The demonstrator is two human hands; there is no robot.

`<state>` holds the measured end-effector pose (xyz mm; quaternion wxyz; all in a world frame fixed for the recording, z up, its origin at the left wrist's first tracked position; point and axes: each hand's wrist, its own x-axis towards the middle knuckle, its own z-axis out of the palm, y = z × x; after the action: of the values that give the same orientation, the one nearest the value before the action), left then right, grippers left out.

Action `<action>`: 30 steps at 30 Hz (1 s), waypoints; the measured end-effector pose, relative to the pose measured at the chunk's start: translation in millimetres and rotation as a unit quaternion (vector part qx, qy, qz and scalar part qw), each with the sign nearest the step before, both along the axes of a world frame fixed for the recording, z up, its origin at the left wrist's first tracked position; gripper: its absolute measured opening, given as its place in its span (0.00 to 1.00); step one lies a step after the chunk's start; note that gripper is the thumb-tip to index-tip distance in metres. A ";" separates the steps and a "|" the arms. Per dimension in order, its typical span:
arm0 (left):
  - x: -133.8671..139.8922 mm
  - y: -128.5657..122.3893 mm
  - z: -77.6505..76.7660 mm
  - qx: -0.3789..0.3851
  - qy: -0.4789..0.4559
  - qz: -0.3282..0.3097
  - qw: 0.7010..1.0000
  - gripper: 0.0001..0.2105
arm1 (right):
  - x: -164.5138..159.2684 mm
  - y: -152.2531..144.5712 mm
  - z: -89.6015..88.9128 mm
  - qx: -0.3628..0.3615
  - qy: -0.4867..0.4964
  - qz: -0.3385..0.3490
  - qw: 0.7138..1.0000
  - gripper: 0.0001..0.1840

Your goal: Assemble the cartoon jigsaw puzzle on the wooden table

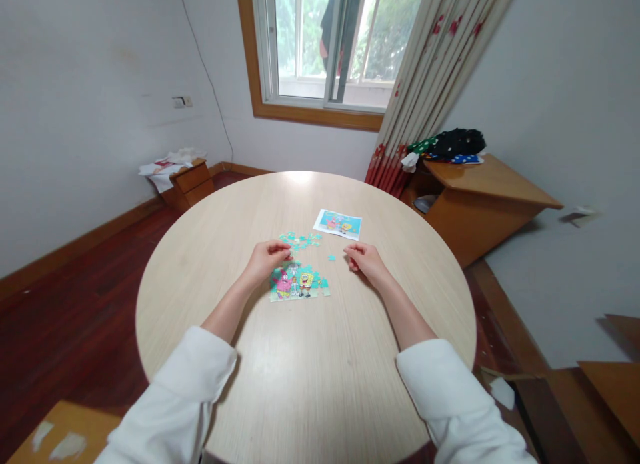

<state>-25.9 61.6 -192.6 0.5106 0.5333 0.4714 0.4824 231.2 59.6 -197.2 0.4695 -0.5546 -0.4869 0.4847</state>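
Note:
A partly joined jigsaw puzzle (295,284) with a pink starfish and a yellow sponge figure lies flat on the round table (310,377). Just behind it, several loose turquoise puzzle pieces (303,240) are scattered. My left hand (267,260) is closed in a pinch above the puzzle's upper left, beside the loose pieces; anything between its fingertips is too small to make out. To the right, my right hand (366,260) hovers with curled, pinched fingers, and their contents are hidden. A single puzzle piece (332,258) lies between my hands.
Behind the loose pieces is a printed picture sheet (340,225) with the same cartoon figures. A tilted wooden cabinet (480,191) with cloths stands right of the table. Back left is a small drawer unit (193,183). Someone's dark clothing (330,31) shows through the window.

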 end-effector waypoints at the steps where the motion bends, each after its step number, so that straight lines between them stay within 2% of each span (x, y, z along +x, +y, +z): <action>1: 2.2 -1.7 1.4 -0.004 0.003 -0.008 1.000 0.12 | -0.3 -0.1 0.4 0.000 0.001 -0.003 1.000 0.13; 5: 16.1 -10.3 2.7 0.010 0.035 -0.051 0.998 0.13 | -1.4 0.2 0.9 0.000 0.002 -0.004 1.000 0.12; 12: 42.6 -28.7 -2.1 -0.004 0.103 -0.164 0.981 0.07 | -0.5 2.4 -2.5 0.005 -0.003 0.008 1.000 0.11; 18: 48.0 -27.3 -3.2 0.023 0.195 -0.184 0.963 0.08 | -0.5 1.6 -1.6 -0.001 -0.009 0.012 1.000 0.10; 22: 48.7 -26.5 -2.0 0.032 0.271 -0.201 0.941 0.08 | -0.7 1.0 -1.0 -0.004 -0.011 0.013 1.000 0.09; 30: 53.1 -30.7 13.0 0.036 0.351 -0.251 0.901 0.10 | -0.9 0.7 -0.7 -0.006 -0.015 0.017 1.000 0.09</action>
<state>27.3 30.9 -179.6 0.3968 0.7869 0.4524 0.1369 230.4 60.3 -197.9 0.4504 -0.5561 -0.5009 0.4868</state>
